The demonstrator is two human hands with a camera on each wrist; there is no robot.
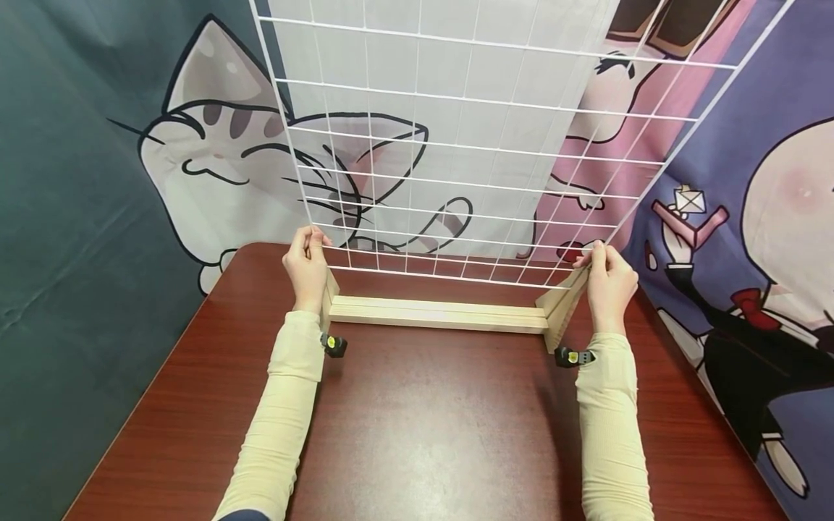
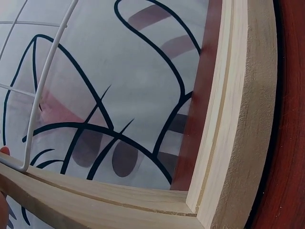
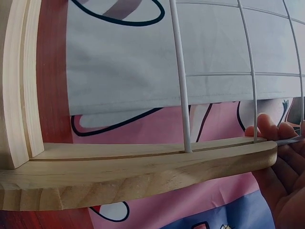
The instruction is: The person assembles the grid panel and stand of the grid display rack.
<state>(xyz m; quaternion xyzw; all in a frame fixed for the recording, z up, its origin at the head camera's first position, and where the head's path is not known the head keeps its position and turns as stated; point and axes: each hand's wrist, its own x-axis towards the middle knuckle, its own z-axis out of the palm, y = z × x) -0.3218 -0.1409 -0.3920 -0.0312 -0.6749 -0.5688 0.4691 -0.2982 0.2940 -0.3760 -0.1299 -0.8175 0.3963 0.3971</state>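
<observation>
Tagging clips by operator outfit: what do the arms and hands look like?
Left hand and right hand bare, no gloves. Left sleeve and right sleeve long, cream, wrinkled, reaching the wrists. Small black camera on each wrist, with a yellow-green mark. Dark blue cloth shows by the left sleeve at the head view's bottom edge. No cables visible.

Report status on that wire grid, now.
Left grip and right grip holding wire grid at its sides. Grid's lower edge between wooden side pieces, short of crossbar. Nothing seen between edge and crossbar.
</observation>
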